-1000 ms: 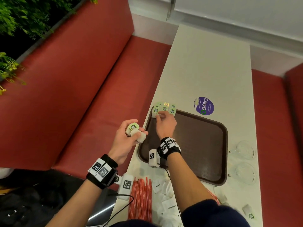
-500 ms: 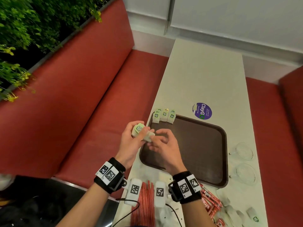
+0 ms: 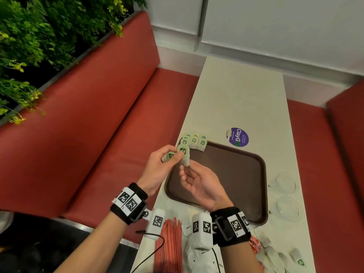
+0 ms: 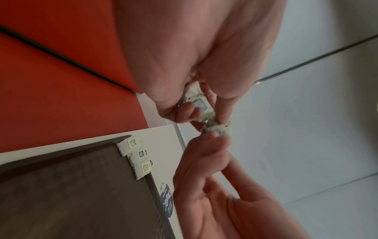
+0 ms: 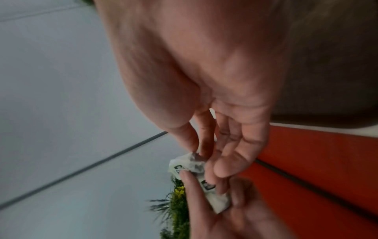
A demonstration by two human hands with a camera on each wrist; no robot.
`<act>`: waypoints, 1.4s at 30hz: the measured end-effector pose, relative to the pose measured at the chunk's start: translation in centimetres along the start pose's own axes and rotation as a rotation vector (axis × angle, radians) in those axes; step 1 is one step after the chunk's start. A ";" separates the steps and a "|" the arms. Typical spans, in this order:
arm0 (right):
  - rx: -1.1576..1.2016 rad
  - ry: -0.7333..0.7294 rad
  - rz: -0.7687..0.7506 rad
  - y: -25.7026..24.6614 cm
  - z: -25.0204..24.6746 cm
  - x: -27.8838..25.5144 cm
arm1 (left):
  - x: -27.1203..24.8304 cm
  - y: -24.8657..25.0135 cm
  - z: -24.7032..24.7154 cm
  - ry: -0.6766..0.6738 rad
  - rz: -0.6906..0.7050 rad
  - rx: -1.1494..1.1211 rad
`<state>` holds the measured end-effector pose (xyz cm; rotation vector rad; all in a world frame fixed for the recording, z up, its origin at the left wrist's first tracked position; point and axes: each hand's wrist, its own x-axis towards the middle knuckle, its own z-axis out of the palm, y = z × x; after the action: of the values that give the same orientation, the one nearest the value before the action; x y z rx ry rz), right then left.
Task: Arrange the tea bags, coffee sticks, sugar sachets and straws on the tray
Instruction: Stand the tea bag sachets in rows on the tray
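Note:
My left hand (image 3: 171,159) is raised over the near left edge of the brown tray (image 3: 232,186) and grips two green-labelled tea bags (image 3: 183,154). My right hand (image 3: 184,170) is palm up just below it, its thumb and fingertips pinching the hanging end of one bag (image 5: 189,164). The left wrist view shows both hands meeting at that bag (image 4: 216,128). Several tea bags (image 3: 194,141) lean in a row on the tray's far left corner (image 4: 139,155). Red straws (image 3: 169,247), white sugar sachets (image 3: 197,257) and red coffee sticks (image 3: 255,244) lie on the table near me.
More tea bags (image 3: 295,258) lie at the near right of the table. Two clear glass cups (image 3: 286,196) stand right of the tray. A purple sticker (image 3: 237,137) is on the table beyond it. Red benches flank the table; plants rise behind the left one.
My right hand left the row at the tray's far corner, came back to my left hand and turned palm up, taking hold of a bag there. The head view tilted upward.

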<state>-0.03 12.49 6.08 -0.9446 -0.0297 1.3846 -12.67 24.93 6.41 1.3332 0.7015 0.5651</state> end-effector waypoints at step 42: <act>-1.130 0.777 -0.343 -0.8 -7.7 19.3 | 1.4 -5.5 -1.7 0.266 -0.234 -0.040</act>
<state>9.46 24.46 -8.03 -2.2410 -0.3965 0.5210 -13.13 26.23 0.69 1.1299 1.0437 0.5693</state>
